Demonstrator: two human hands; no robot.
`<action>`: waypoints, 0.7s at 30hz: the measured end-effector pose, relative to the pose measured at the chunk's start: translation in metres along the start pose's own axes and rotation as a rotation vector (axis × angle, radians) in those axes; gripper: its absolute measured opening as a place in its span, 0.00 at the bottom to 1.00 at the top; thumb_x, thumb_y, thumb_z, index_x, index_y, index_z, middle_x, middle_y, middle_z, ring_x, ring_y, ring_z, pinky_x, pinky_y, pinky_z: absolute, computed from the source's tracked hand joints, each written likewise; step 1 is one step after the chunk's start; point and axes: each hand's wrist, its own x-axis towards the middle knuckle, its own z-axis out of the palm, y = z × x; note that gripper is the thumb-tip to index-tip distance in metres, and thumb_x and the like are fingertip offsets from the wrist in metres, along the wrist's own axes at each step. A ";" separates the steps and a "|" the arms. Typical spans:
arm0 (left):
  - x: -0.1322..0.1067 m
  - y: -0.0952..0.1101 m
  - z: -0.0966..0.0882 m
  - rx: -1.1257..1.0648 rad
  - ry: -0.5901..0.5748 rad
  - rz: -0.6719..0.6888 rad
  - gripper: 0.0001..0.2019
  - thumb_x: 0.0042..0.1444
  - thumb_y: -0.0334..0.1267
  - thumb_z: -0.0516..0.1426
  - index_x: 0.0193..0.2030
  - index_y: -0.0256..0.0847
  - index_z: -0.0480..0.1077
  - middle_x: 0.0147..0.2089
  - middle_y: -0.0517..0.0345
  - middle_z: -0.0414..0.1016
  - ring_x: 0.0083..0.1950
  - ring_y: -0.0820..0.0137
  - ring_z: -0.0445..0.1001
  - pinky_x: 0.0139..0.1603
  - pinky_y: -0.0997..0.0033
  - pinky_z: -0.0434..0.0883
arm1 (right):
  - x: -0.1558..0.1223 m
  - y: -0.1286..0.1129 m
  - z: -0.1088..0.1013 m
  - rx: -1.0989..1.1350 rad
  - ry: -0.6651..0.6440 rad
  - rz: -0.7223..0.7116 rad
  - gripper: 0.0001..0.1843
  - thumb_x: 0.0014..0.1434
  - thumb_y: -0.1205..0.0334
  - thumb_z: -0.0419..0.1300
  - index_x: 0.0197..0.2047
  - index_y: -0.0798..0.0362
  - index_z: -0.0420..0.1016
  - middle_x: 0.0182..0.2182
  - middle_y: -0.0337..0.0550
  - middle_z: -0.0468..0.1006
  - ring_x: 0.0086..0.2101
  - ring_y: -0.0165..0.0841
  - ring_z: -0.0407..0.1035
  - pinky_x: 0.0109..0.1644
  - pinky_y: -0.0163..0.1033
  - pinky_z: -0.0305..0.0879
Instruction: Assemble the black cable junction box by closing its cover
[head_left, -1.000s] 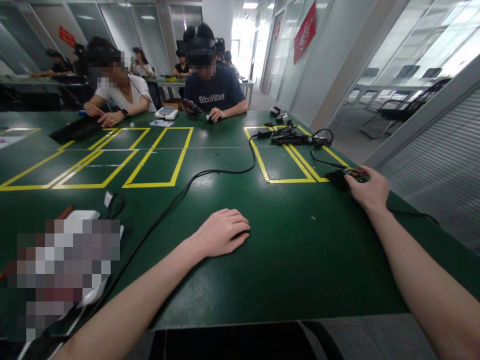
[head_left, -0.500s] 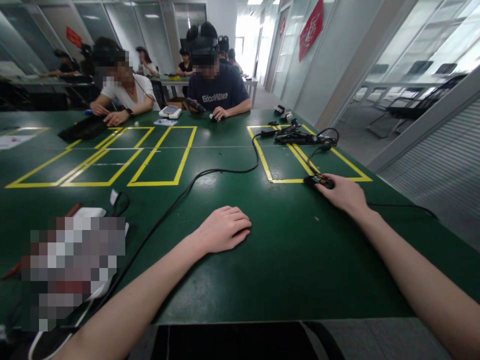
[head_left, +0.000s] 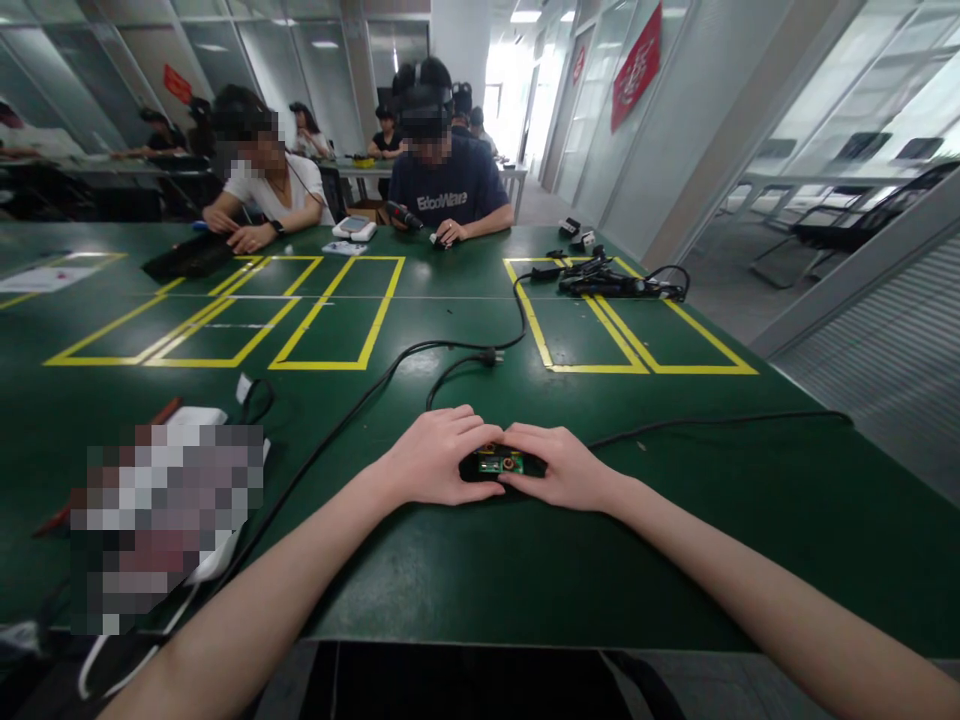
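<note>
Fingers (head_left: 480, 437) on both hands are curled in snug around a little green circuit board (head_left: 491, 466), left hand (head_left: 431, 458) on one end and right hand (head_left: 577, 470) on the other, fingertips pretty much meeting over it. It's right at the near side of the green table (head_left: 600, 590), though I can't tell if it's actually touching the top. Just past the hands there's a black plug (head_left: 491, 357), and a black cord (head_left: 720, 425) trails off to the right.
</note>
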 end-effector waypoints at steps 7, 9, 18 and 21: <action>-0.002 -0.010 -0.003 0.063 -0.114 -0.113 0.32 0.58 0.52 0.66 0.65 0.41 0.70 0.50 0.48 0.80 0.50 0.59 0.78 0.48 0.62 0.76 | -0.006 0.007 -0.006 -0.108 0.153 -0.054 0.17 0.69 0.54 0.62 0.58 0.51 0.77 0.43 0.48 0.84 0.39 0.38 0.77 0.43 0.43 0.75; -0.001 -0.010 -0.003 0.047 -0.129 -0.142 0.35 0.54 0.55 0.68 0.65 0.40 0.71 0.54 0.45 0.79 0.55 0.56 0.76 0.54 0.58 0.76 | -0.005 0.005 -0.007 -0.131 0.186 -0.084 0.17 0.69 0.54 0.62 0.57 0.52 0.77 0.42 0.49 0.84 0.40 0.39 0.75 0.43 0.45 0.76; -0.002 -0.011 -0.001 0.012 -0.143 -0.209 0.49 0.50 0.64 0.68 0.71 0.37 0.63 0.67 0.39 0.73 0.67 0.49 0.68 0.64 0.48 0.71 | 0.003 0.010 -0.002 -0.148 0.166 -0.132 0.26 0.68 0.57 0.64 0.66 0.49 0.71 0.60 0.53 0.78 0.66 0.48 0.65 0.65 0.58 0.69; -0.002 -0.014 -0.001 0.008 -0.119 -0.221 0.38 0.60 0.58 0.63 0.70 0.37 0.64 0.65 0.40 0.74 0.66 0.52 0.70 0.63 0.49 0.72 | 0.003 0.010 0.000 -0.118 0.157 -0.133 0.30 0.66 0.54 0.66 0.69 0.49 0.68 0.61 0.53 0.77 0.66 0.48 0.65 0.67 0.59 0.67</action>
